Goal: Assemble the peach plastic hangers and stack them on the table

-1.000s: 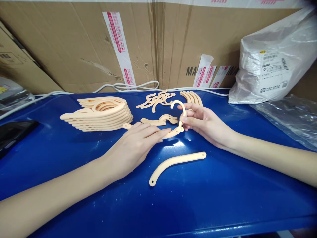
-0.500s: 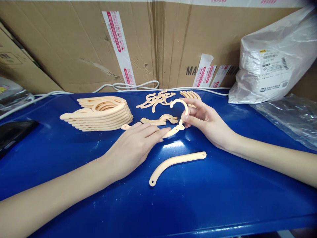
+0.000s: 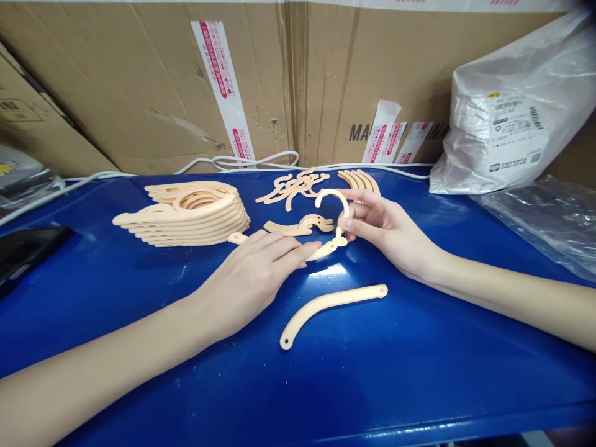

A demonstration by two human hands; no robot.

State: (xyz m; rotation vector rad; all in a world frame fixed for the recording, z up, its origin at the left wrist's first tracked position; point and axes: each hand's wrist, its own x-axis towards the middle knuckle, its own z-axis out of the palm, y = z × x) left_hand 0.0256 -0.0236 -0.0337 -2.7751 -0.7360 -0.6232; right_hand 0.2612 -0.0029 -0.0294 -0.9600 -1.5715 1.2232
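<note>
Between the fingers and thumb of my right hand (image 3: 379, 220) is a cream hanger hook (image 3: 342, 202), its curve turned up and its lower end at the tip of a hanger arm (image 3: 321, 251). My left hand (image 3: 258, 273) grips that arm from above, hiding its middle; a holed end pokes out on the left. Nearer to me a loose curved hanger arm (image 3: 333, 301) with a hole at each end lies on the blue table (image 3: 419, 372). Just behind my fingers sit more hanger pieces (image 3: 300, 225).
At the left stands a stack of folded hangers (image 3: 186, 217). Loose hooks (image 3: 298, 186) and several arms (image 3: 358, 180) lie at the back. A white cable (image 3: 209, 162) runs along the cardboard boxes (image 3: 139, 81). A plastic-wrapped parcel (image 3: 493, 118) is at the right, a black object (image 3: 32, 254) at the left.
The hook in my right hand has shifted slightly left and down, tilting a little against the arm's end. My left hand keeps its place on the arm.
</note>
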